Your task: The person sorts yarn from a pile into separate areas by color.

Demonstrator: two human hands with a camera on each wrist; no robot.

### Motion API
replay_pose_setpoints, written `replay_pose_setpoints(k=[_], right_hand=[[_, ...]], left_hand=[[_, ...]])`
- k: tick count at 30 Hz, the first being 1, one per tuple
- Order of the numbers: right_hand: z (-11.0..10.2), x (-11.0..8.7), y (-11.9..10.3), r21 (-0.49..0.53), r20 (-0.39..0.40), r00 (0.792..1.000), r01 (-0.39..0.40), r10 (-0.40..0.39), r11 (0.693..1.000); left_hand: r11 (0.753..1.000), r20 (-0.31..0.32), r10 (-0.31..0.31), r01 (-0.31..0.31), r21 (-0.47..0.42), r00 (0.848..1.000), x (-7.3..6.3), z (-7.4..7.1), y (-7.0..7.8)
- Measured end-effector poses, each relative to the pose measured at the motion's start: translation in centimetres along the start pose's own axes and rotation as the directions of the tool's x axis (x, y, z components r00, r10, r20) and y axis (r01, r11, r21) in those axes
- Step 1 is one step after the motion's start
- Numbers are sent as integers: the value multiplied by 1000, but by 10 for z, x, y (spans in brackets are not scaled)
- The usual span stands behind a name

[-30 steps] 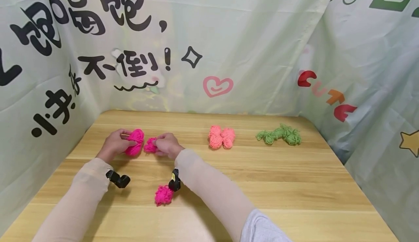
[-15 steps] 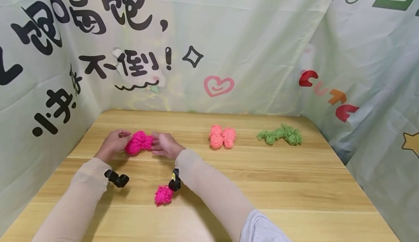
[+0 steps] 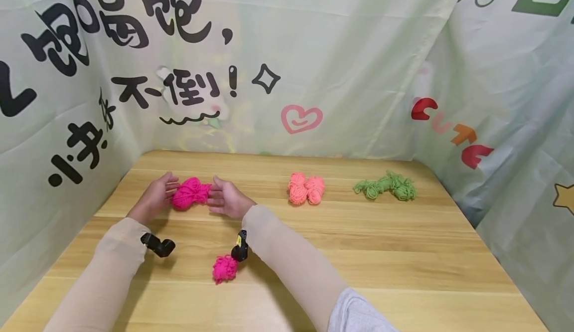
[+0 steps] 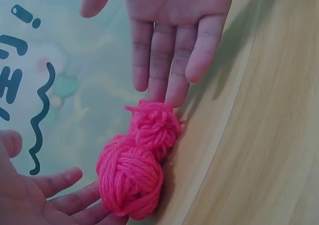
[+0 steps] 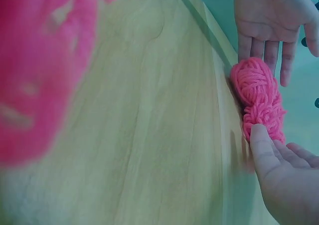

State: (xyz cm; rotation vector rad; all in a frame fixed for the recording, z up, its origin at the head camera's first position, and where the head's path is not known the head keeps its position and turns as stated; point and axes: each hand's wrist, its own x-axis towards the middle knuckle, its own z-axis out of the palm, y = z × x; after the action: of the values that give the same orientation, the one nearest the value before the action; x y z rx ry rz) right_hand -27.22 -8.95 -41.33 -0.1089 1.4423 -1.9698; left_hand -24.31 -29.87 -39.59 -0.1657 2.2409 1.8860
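Two hot-pink yarn balls, a bigger one and a smaller one, lie against each other at the table's back left. My left hand is on the left, fingers straight, its fingertips against the bigger ball. From the other side my right hand has its extended fingers at the smaller ball, palm facing inward. Both palms show in the left wrist view, where the right hand is above the balls. A third hot-pink yarn ball rests near the front, beside the right wrist's camera.
Two coral yarn balls sit side by side at the back middle of the wooden table. Farther right lies a loose row of green yarn balls. Printed fabric hangs behind and along both sides.
The two hot-pink balls were apart and held, one in each hand. They came together; the fingers let go and straightened. The view shifted slightly.
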Motion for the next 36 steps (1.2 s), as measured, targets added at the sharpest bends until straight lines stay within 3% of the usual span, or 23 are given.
replay_pose_setpoints(k=[22,36], right_hand=[[-11,-1,-9,-20,0,1000,-10,10,1000],[-22,-21,-13,-173,162,986,-11,40,985]], left_hand=[[997,54,41,-44,56,998,4,1,3],[997,-5,63,-63,46,998,-5,-1,1]])
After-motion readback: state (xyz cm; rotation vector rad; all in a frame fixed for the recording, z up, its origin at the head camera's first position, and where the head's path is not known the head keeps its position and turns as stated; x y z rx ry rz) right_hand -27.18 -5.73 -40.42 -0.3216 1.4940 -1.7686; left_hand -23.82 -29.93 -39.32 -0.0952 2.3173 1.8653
